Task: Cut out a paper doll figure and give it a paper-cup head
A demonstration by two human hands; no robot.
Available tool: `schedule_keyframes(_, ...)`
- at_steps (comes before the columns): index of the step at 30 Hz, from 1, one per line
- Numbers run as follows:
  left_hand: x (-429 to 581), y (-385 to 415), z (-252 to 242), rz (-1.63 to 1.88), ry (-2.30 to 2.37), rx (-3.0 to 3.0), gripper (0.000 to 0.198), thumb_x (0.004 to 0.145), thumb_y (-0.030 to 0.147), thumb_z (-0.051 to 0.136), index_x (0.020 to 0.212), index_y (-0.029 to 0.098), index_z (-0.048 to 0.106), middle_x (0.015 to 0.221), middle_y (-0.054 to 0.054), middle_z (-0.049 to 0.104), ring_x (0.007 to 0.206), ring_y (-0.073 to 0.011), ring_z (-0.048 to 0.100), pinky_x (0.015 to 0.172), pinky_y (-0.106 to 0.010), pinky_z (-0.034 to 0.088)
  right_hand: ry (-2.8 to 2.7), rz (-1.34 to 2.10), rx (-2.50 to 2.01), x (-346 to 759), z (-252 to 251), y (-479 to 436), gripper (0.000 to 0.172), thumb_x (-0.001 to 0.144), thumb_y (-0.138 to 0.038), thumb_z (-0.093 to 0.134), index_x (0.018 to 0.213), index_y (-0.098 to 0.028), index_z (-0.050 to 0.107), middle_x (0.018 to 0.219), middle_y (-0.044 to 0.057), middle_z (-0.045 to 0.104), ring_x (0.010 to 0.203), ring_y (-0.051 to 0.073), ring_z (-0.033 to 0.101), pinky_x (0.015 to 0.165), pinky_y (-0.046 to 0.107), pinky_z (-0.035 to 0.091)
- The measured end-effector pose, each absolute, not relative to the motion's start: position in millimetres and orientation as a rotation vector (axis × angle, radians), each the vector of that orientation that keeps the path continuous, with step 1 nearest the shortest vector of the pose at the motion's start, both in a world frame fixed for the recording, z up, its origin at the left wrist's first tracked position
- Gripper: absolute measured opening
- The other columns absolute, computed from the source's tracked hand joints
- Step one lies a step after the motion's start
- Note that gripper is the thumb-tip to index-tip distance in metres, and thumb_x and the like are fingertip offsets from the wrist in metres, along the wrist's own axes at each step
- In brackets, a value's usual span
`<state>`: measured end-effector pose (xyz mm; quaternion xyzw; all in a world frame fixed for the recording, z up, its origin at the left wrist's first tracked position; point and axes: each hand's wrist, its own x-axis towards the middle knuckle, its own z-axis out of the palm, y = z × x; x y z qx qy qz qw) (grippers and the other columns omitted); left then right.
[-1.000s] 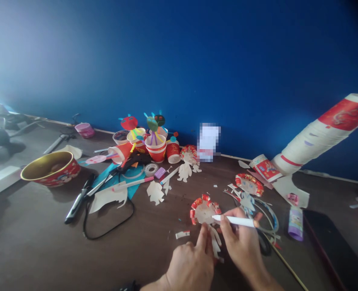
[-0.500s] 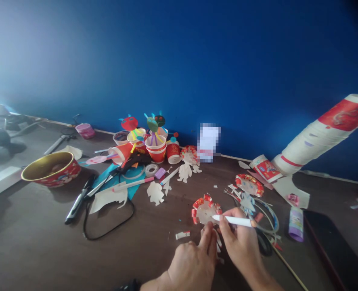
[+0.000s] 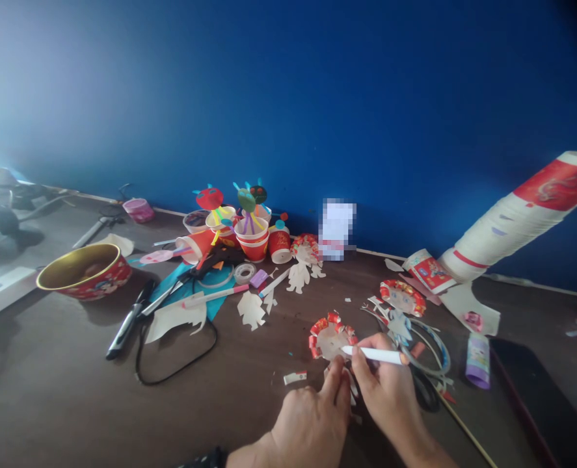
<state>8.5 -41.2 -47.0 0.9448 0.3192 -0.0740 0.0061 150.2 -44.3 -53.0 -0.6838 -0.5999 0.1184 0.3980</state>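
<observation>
A round paper face (image 3: 331, 342) with curled red strips around most of its edge lies on the dark table, cut from a paper cup by its look. My left hand (image 3: 312, 416) rests at its lower edge, index and middle fingers stretched out and pressing it down. In a pinch, my right hand (image 3: 386, 383) is shut on a white felt-tip pen (image 3: 378, 355), its tip at the right side of the face. White paper cut strips (image 3: 353, 387) lie partly hidden under my left fingers.
Behind the right hand lie a finished-looking curled face (image 3: 402, 298) and a looped strip (image 3: 442, 351). A glue stick (image 3: 478, 361) and dark phone (image 3: 536, 396) are at right. Leftward are scissors (image 3: 166, 299), a utility knife (image 3: 130, 322), a tin bowl (image 3: 83, 273) and stacked cups (image 3: 252, 246).
Almost nothing differs. The right hand and pen have shifted very slightly, with the pen tip still on the face; the left hand stays in place.
</observation>
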Motion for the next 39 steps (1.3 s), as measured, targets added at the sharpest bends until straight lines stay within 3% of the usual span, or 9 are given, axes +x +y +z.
schedule_keyframes(9,9.4,-41.1,-49.0,-0.196,1.013,2.922,0.052,0.084,0.027,0.039,0.131,0.010,0.030,0.130,-0.027,0.035,0.058,-0.0169,0.062,0.043,-0.027,0.045,-1.558,0.207,-1.749,151.3,-55.2,-43.2,0.017,0.081,-0.032,0.045,0.069,-0.021,0.046,0.049,-0.001,0.053,0.041,0.016,0.053,0.041,0.025,0.044)
schedule_keyframes(13,9.6,-41.7,-49.8,-0.177,1.010,2.934,0.050,0.084,0.028,0.038,0.130,0.009,0.032,0.131,-0.026,0.034,0.065,-0.0185,0.064,0.045,-0.026,0.046,-1.514,0.292,-1.725,151.7,-54.7,-43.8,0.018,0.083,-0.033,0.044,0.070,-0.020,0.047,0.049,-0.001,0.055,0.041,0.016,0.054,0.039,0.024,0.043)
schedule_keyframes(39,10.0,-41.6,-49.9,-0.189,1.033,2.928,0.051,0.083,0.026,0.037,0.132,0.011,0.030,0.135,-0.020,0.029,0.058,-0.0182,0.063,0.042,-0.028,0.047,-1.393,0.493,-1.643,148.8,-57.3,-46.1,0.014,0.081,-0.033,0.049,0.075,-0.020,0.049,0.055,0.002,0.061,0.045,0.017,0.060,0.042,0.024,0.047)
